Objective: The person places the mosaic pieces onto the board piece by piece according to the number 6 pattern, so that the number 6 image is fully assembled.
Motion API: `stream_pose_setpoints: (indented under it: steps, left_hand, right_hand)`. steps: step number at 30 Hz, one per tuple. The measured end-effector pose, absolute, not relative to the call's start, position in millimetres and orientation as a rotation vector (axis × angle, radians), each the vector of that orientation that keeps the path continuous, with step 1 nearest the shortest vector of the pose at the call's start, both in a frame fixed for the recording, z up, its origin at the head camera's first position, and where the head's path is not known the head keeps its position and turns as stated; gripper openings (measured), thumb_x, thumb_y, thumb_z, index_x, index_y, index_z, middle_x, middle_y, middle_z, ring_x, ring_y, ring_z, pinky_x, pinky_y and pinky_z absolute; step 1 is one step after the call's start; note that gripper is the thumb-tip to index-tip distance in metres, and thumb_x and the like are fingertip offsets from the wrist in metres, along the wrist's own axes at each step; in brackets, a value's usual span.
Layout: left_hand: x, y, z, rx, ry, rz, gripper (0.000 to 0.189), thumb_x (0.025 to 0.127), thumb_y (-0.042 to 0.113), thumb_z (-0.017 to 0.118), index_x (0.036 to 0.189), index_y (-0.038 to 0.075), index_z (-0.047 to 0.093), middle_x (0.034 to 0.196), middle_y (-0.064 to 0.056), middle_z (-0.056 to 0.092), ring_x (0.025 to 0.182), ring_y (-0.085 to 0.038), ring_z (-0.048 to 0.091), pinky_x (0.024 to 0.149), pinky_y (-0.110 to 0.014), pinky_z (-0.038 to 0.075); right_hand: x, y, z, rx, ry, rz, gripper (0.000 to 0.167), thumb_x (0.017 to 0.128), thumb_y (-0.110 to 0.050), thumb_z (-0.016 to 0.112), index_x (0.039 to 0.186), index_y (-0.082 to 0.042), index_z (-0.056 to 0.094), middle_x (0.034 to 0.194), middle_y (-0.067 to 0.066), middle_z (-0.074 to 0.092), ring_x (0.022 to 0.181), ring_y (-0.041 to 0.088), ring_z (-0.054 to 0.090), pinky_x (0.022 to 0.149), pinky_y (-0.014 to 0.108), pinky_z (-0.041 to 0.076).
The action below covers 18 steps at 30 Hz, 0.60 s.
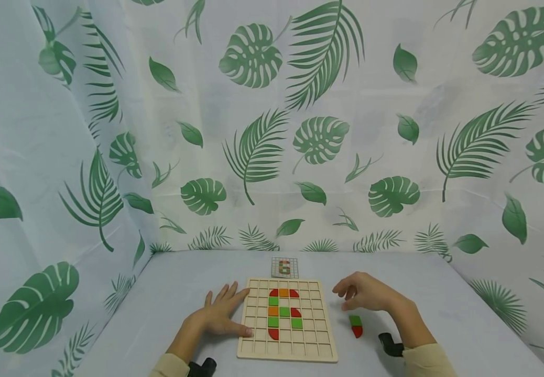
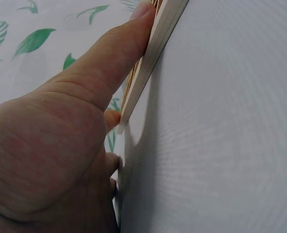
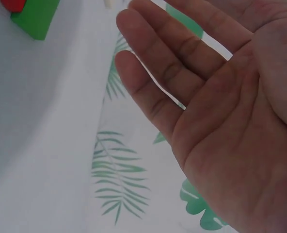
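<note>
A light wooden grid board (image 1: 305, 352) lies on the table, with several red, green and orange pieces in its squares forming a figure. My left hand (image 1: 220, 315) rests at its left side, fingers spread. In the left wrist view the thumb (image 2: 104, 58) lies over the board's edge (image 2: 151, 60). To the right of the board my right hand (image 1: 368, 292) hovers, fingers loosely bent, and nothing shows in its grasp. Just below it on the table are a green square piece (image 1: 355, 320) and a red rounded piece (image 1: 357, 331), touching each other. The right wrist view shows the palm (image 3: 221, 131) bare.
Behind the board lies a small card (image 1: 284, 267) printed with a grid and a coloured figure. A pale cloth covers the table (image 1: 182, 269). Leaf-patterned curtains (image 1: 272, 157) stand at the back and sides. Each wrist carries a black camera mount (image 1: 390, 345).
</note>
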State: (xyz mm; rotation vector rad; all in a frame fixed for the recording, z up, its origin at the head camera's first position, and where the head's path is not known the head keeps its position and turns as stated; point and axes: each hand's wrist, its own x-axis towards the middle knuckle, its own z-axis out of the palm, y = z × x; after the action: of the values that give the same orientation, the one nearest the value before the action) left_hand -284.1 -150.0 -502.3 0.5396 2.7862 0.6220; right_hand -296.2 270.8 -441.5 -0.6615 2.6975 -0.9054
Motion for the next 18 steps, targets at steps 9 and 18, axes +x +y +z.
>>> stream_pose_setpoints:
  steps: [9,18]
  left_hand:
    - [-285.5,-150.2,-502.2,0.531,2.785,0.621,0.114,0.074,0.076,0.077,0.164,0.023,0.032,0.174,-0.018,0.015,0.162,-0.044,0.008,0.121,-0.078,-0.002]
    - [-286.0,-149.2,-506.0,0.508,2.797,0.605,0.113,0.073,0.075,0.079,0.164,0.025,0.033,0.175,-0.016,0.016,0.162,-0.043,0.01,0.121,-0.078,0.0]
  right_hand:
    - [-296.4,279.0,-439.8,-0.642,2.675,-0.901,0.037,0.08,-0.009,0.088,0.115,-0.006,0.078,0.106,0.009,0.074,0.09,0.02,0.065,0.071,0.034,0.056]
    - [-297.3,287.6,-442.2,-0.57,2.644,-0.891,0.038,0.076,-0.003,0.09,0.112,-0.008,0.079,0.107,0.009,0.075,0.091,0.021,0.068,0.076,0.039,0.06]
